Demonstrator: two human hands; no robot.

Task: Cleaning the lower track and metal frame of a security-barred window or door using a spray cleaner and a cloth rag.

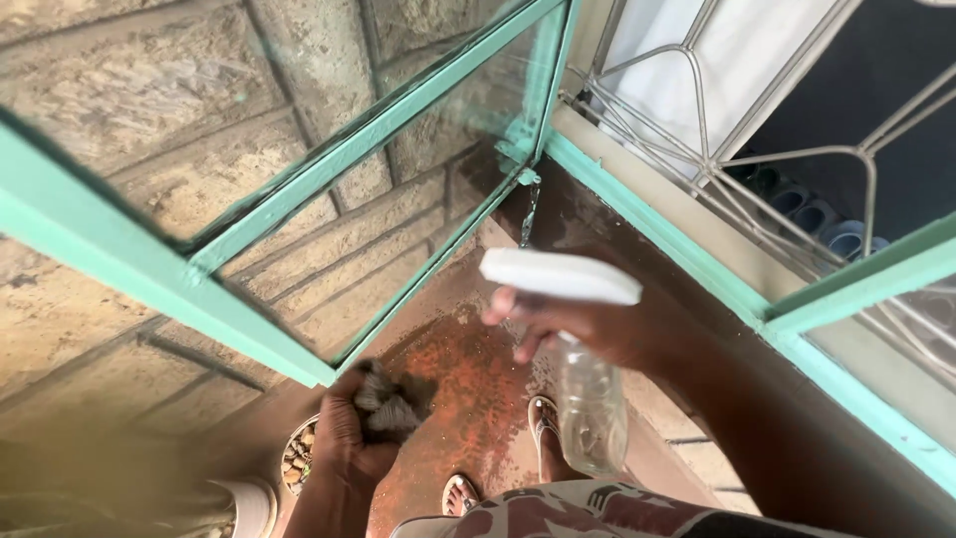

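1. While the right hand is raised in front of the open window, its fingers are curled tight round the neck of a clear spray bottle, one finger hooked under the white trigger head.
2. That trigger head points left, toward the swung-out window pane, and the clear body of the bottle hangs below the hand, tilted slightly.
3. A thin trickle of water hangs just below the lower corner of the pane, above the trigger head.
4. Lower down, the left hand is closed in a fist on a dark, bunched cloth, gripping it fully; the cloth sticks out to the right of the fingers.
5. This hand and cloth sit just under the bottom corner of the green window frame, close to it, though whether the cloth touches the frame I cannot tell.
6. Behind the pane runs a rough stone wall.
7. At the right, the fixed part of the window shows a grey metal grille with a white curtain behind it.
8. Far below lies a wet, reddish floor, on which two sandalled feet stand.
9. A round pot of pebbles sits on that floor beside the left wrist.
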